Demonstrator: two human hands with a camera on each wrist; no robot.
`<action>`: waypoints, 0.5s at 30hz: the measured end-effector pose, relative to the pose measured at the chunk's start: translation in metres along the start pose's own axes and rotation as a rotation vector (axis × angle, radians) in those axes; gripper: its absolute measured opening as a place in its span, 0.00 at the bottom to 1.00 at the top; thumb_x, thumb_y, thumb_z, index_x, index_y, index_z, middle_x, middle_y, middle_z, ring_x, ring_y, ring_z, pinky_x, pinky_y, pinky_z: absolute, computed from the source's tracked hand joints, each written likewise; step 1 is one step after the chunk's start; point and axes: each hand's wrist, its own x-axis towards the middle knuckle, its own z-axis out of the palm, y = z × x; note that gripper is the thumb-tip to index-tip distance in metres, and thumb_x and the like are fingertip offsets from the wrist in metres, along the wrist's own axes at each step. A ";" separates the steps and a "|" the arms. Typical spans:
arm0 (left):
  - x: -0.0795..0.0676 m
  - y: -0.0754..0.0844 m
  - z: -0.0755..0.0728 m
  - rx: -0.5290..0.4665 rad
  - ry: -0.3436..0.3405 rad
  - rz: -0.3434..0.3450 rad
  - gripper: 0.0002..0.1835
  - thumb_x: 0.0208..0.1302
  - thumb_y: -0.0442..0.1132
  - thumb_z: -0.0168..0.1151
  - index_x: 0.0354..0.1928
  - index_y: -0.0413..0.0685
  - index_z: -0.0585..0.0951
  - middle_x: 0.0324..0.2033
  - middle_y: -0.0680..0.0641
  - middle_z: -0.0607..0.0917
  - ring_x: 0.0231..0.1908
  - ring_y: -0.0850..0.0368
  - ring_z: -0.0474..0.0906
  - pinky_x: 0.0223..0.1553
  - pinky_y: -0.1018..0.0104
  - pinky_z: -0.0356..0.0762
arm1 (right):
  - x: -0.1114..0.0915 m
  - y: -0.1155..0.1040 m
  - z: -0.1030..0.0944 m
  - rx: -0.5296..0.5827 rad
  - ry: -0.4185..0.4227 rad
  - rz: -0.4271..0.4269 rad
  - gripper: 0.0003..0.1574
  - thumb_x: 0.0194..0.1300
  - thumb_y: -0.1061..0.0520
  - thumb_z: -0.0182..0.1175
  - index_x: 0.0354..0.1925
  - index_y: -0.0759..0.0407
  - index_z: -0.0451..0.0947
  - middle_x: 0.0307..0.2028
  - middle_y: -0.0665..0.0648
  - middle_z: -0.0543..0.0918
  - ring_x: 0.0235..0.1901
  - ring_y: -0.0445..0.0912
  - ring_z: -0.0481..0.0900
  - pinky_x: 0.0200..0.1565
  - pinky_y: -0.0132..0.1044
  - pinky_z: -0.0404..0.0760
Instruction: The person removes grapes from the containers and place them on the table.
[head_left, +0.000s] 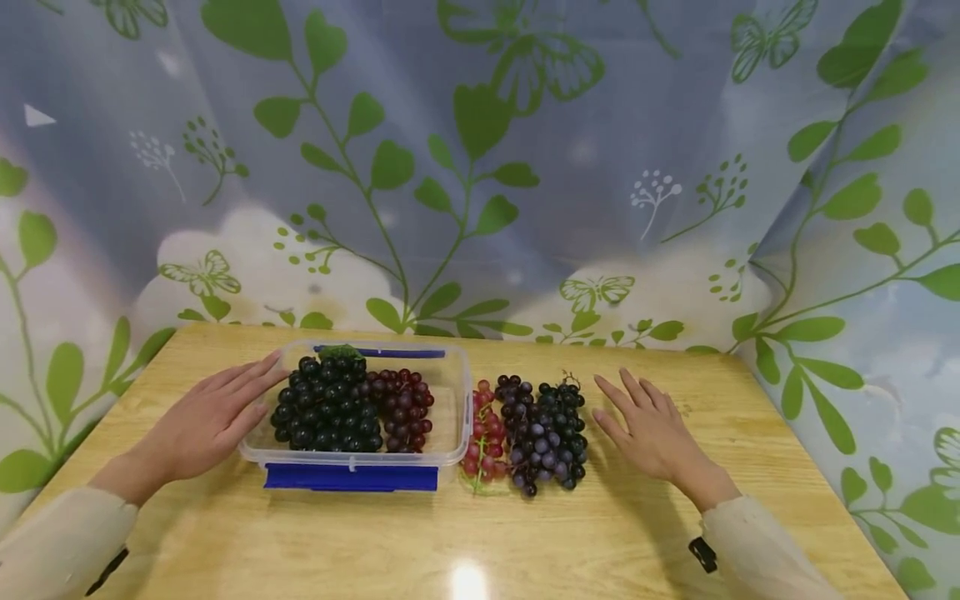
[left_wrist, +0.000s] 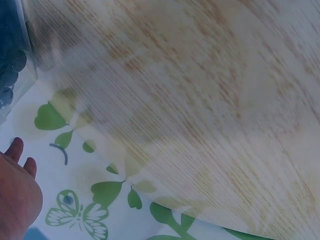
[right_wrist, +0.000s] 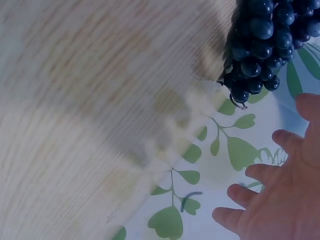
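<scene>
A clear plastic container (head_left: 450,400) with blue side clips holds a bunch of black grapes (head_left: 330,408) with a green leaf on top, and a bunch of dark red grapes (head_left: 405,408). My left hand (head_left: 213,412) is at the container's left side, fingers extended, fingertips overlapping its rim in the head view. Right of the container lie light red grapes (head_left: 486,433), purple grapes (head_left: 534,442) and a dark bunch (head_left: 562,425) with a bare stem. Beside that dark bunch, my right hand (head_left: 645,425) has its fingers spread and holds nothing; the right wrist view shows it apart from the dark grapes (right_wrist: 260,45).
Everything stands on a light wooden table (head_left: 337,542). Behind it hangs a cloth (head_left: 420,250) printed with green leaves and butterflies, which also runs along both sides. A blue clip (head_left: 351,477) juts out at the container's front.
</scene>
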 end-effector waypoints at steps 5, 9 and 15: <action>-0.003 0.000 0.002 -0.007 -0.004 -0.004 0.28 0.72 0.42 0.51 0.73 0.53 0.62 0.71 0.46 0.59 0.65 0.42 0.61 0.60 0.46 0.58 | -0.001 -0.001 -0.002 -0.044 0.028 -0.013 0.37 0.75 0.38 0.40 0.73 0.54 0.56 0.71 0.70 0.50 0.66 0.70 0.50 0.63 0.66 0.47; -0.002 -0.001 0.003 -0.009 0.003 -0.003 0.28 0.71 0.40 0.51 0.72 0.52 0.62 0.71 0.47 0.58 0.65 0.42 0.61 0.60 0.47 0.58 | 0.002 -0.002 -0.006 -0.077 0.075 -0.022 0.37 0.75 0.38 0.40 0.72 0.55 0.58 0.69 0.71 0.54 0.65 0.70 0.53 0.62 0.65 0.50; -0.001 -0.003 0.005 -0.015 0.005 -0.002 0.28 0.71 0.40 0.52 0.72 0.52 0.63 0.72 0.47 0.57 0.65 0.42 0.61 0.60 0.48 0.57 | 0.004 -0.006 -0.011 -0.092 0.102 -0.018 0.37 0.74 0.37 0.41 0.72 0.53 0.58 0.69 0.70 0.57 0.65 0.68 0.54 0.63 0.63 0.51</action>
